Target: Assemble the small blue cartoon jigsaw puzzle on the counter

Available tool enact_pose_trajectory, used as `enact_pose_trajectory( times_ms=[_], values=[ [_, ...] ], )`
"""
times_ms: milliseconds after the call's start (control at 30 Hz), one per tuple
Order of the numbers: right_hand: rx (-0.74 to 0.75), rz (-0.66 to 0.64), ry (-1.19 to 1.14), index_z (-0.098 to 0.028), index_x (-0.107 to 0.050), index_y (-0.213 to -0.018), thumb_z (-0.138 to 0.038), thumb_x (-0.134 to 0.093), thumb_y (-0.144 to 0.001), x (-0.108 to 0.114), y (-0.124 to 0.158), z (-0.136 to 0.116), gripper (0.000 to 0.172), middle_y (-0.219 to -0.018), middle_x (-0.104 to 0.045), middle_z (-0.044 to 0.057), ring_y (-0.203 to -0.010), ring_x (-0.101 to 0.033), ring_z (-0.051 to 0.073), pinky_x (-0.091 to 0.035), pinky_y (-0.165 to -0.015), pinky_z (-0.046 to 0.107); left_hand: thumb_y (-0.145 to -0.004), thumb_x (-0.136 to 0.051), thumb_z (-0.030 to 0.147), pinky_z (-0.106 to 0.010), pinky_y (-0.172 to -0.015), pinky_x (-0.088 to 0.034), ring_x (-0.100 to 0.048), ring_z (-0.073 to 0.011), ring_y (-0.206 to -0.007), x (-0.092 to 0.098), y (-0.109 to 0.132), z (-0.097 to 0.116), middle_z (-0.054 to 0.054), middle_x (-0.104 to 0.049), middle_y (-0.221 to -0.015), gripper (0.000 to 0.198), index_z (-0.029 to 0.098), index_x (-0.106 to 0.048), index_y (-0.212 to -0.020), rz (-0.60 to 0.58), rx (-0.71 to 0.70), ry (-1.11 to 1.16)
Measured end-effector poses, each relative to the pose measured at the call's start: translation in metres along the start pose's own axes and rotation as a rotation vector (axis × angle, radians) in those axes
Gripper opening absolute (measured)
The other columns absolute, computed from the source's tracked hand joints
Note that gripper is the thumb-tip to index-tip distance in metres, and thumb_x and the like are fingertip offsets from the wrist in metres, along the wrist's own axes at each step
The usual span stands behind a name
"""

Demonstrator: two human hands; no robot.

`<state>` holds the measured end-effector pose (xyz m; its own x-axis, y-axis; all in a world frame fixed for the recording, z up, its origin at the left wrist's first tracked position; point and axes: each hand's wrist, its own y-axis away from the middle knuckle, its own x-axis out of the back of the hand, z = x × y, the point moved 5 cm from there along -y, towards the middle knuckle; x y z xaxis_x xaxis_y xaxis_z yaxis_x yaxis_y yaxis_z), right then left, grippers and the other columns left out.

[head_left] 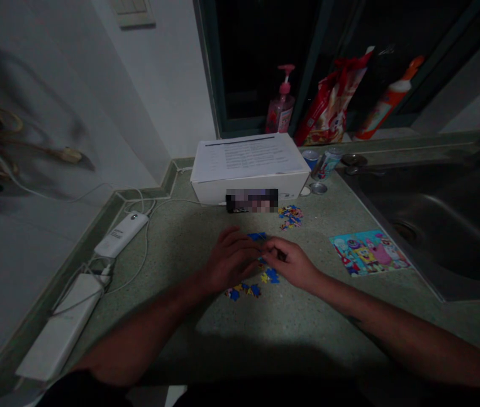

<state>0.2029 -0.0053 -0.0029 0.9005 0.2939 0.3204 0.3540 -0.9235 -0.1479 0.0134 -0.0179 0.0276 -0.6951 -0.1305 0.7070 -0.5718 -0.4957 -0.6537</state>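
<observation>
My left hand (234,257) reaches over the counter with its fingers stretched out, close to the fingertips of the other hand. Thumb and forefinger of my right hand (293,263) are pinched together; whatever lies between them is too dark and small to make out. A blue jigsaw piece (257,236) shows just beyond the fingers. Several blue and yellow puzzle pieces (271,275) lie below my hands, and more loose pieces (235,294) are nearer me. A colourful pile of pieces (291,216) sits farther back.
A cartoon picture card (370,252) lies beside the steel sink (435,226). Behind the pieces stand a white box (246,164), a blurred-out dark item (252,200) and a can (328,163). At left are a power strip (64,328), a white device (121,233) and cables.
</observation>
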Motion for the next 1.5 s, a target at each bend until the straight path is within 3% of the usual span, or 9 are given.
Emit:
enact_pose_trajectory(
  times_ms=[600,867,1033,1233,1500],
  values=[
    [-0.054,0.017,-0.07,-0.024,-0.067,-0.084,-0.041,-0.066,-0.092,-0.003,-0.002,0.009,0.019,-0.069,-0.063,-0.002,-0.059,-0.053,0.015,-0.04,-0.055,0.028,-0.102,-0.069,0.022,-0.051,-0.119,-0.049,-0.077,-0.0202,-0.102,-0.001,0.001,0.0,0.0,-0.084,-0.105,0.009,0.029,-0.07,-0.108,0.004,-0.012,-0.071],
    [-0.043,-0.008,-0.059,-0.024,-0.067,-0.086,-0.042,-0.067,-0.092,-0.003,-0.001,0.011,0.019,-0.068,-0.061,-0.003,-0.059,-0.052,0.015,-0.041,-0.055,0.029,-0.099,-0.07,0.018,-0.05,-0.122,-0.046,-0.076,-0.0196,-0.104,-0.001,0.001,0.001,0.001,-0.084,-0.106,0.015,0.029,-0.07,-0.109,0.007,-0.011,-0.044],
    [0.006,0.039,0.0,-0.023,-0.072,-0.096,-0.042,-0.065,-0.095,0.001,-0.003,0.011,0.02,-0.072,-0.065,-0.001,-0.061,-0.055,0.016,-0.043,-0.058,0.03,-0.098,-0.068,0.023,-0.051,-0.119,-0.047,-0.075,-0.0215,-0.104,-0.002,0.002,-0.008,-0.001,-0.083,-0.103,0.008,0.027,-0.072,-0.104,0.014,0.112,-0.019],
    [0.0,0.118,0.093,-0.023,-0.076,-0.1,-0.045,-0.062,-0.097,0.019,-0.013,0.026,0.026,-0.08,-0.074,0.003,-0.07,-0.064,0.019,-0.05,-0.064,0.033,-0.091,-0.071,0.022,-0.053,-0.115,-0.05,-0.076,-0.0241,-0.098,-0.002,0.007,-0.04,-0.002,-0.081,-0.099,0.014,0.025,-0.073,-0.105,0.076,0.287,0.001],
    [-0.004,0.196,0.17,-0.023,-0.077,-0.098,-0.044,-0.061,-0.094,0.031,-0.022,0.046,0.027,-0.082,-0.077,0.004,-0.071,-0.066,0.02,-0.051,-0.067,0.034,-0.086,-0.078,0.017,-0.051,-0.109,-0.055,-0.074,-0.0279,-0.109,0.003,0.013,-0.069,-0.004,-0.081,-0.105,0.021,0.025,-0.075,-0.104,0.027,0.504,-0.025]
  ],
)
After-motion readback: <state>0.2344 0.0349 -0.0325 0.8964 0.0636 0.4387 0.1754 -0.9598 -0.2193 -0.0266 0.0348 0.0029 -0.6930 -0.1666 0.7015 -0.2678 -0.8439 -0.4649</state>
